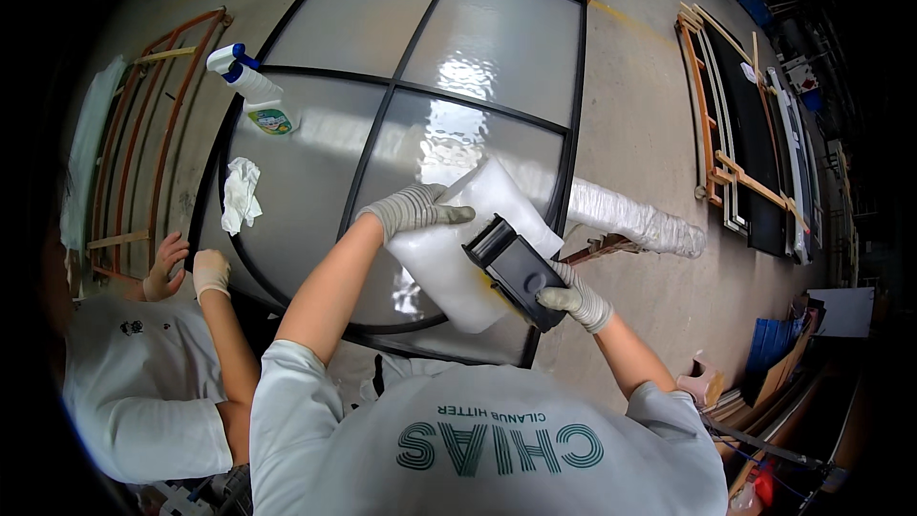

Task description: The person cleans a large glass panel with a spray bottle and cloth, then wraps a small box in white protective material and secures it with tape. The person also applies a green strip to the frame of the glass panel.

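Now white plastic sheet [458,258] and black tool [514,272] between both gloved hands.

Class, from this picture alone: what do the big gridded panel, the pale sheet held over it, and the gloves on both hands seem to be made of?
The large black-framed gridded panel looks like frosted glass in dark metal bars: its panes are glossy and mirror the lights. The pale translucent sheet is probably soft plastic film; it curls and looks milky. The gloves on the left hand and right hand seem knitted fabric, with a ribbed, speckled grey weave.
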The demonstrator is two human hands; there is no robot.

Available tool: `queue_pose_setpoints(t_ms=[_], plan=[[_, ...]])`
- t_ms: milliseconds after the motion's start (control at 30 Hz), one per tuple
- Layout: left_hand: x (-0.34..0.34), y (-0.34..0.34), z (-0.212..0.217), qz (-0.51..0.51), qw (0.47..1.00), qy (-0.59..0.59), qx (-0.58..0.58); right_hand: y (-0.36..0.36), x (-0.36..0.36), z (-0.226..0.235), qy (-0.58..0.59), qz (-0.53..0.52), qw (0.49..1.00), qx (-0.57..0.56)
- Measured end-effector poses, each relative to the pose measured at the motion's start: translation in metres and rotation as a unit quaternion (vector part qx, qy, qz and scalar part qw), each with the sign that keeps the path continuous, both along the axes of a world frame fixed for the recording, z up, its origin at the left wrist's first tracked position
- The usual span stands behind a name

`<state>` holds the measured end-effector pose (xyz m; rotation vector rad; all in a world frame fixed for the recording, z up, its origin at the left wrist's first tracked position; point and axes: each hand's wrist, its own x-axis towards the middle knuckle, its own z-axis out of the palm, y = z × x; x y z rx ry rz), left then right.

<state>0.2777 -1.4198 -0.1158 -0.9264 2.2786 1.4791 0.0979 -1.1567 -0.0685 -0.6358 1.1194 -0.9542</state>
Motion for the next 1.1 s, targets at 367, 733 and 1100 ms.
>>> queue_pose_setpoints(t_ms=[367, 733, 1100], plan=[[0.071, 0.038, -0.043, 0.28, 0.752, 0.302, 0.514, 0.022, -0.008, -0.012, -0.07, 0.007, 0.997, -0.038], [0.02, 0.141, -0.02, 0.572, 0.621, 0.327, 0.424, -0.057, 0.009, 0.035, -0.076, -0.058, 0.995, 0.001], [0.06, 0.073, 0.0, 0.575, 0.5, 0.441, 0.474, 0.053, 0.011, 0.044, 0.101, 0.013, 0.991, 0.086]])
